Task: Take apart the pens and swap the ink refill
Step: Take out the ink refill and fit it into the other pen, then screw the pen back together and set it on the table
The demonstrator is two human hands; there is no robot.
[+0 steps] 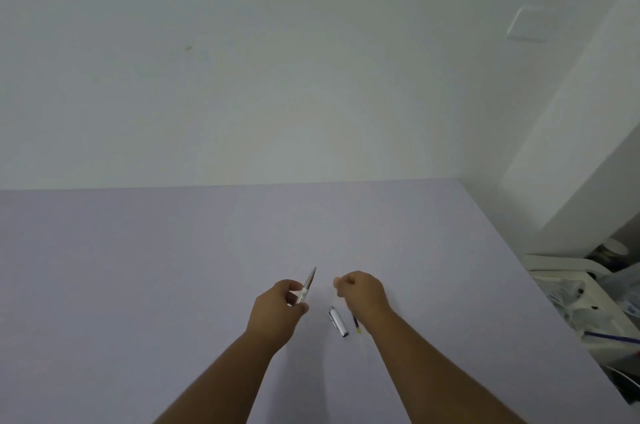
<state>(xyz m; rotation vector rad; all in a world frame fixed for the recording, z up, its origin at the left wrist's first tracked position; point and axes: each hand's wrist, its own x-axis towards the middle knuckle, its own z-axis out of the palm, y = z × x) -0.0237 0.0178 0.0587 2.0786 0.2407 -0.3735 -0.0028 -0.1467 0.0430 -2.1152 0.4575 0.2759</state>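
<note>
— What's hard to read here?

— The right hand (360,290) mostly. Its fingers (341,283) are curled in together near the thumb, knuckles up, but whether anything small sits pinched between them I cannot tell — it is too blurred. A thin refill (356,326), dark at one end and yellowish at the other, lies on the bench (173,267) with its far end hidden under the right wrist.

— And the other hand?

— The left hand (277,306) hovers over the bench, forearm reaching in from below, thumb and fingers clamped on the white lower part of a pen front section (307,286). The silvery tapered tip points up and away, tilted slightly right. The two hands are near each other but apart.

— Anything else loose?

— A silver pen cap piece (338,320) lies flat on the bench between the two wrists, just beside the refill. At the right edge is a heap of white clutter (585,295), cut off by the frame, too jumbled to name.

— Any writing?

— None legible on the pen parts.
</note>
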